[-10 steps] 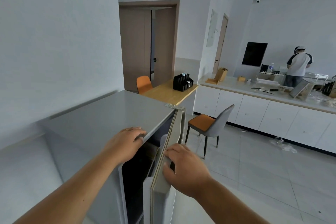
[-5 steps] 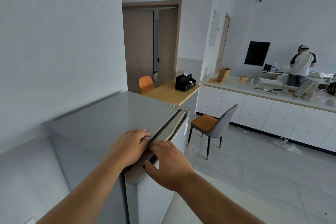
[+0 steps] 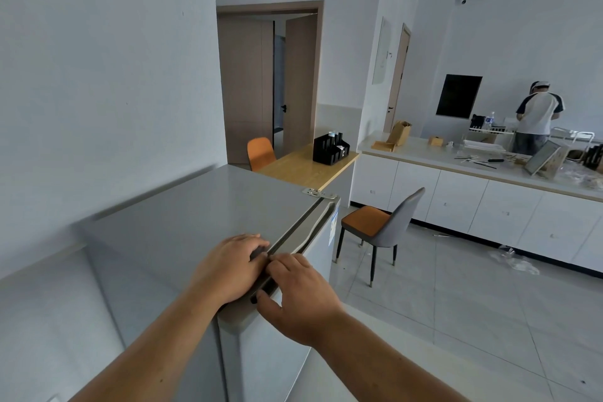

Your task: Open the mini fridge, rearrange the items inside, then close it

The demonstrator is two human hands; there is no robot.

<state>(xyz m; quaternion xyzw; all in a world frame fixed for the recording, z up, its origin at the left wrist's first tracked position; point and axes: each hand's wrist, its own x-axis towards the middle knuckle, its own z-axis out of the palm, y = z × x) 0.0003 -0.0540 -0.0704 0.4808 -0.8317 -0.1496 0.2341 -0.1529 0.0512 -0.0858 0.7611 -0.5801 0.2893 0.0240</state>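
Observation:
The grey mini fridge stands right below me against the left wall, and its door sits flush against the body. My left hand lies flat on the front edge of the fridge top. Beside it, my right hand presses on the door's top edge, fingers curled over the recessed handle strip. The two hands touch at the fingertips. Nothing inside the fridge can be seen.
A grey chair with an orange seat stands just right of the fridge. A wooden table with a black organiser is behind it. White counter cabinets run along the right, where a person stands. Tiled floor lies to the right.
The fridge door swung from ajar to fully shut against the body. My right hand moved left with the door's top edge until it met my left hand.

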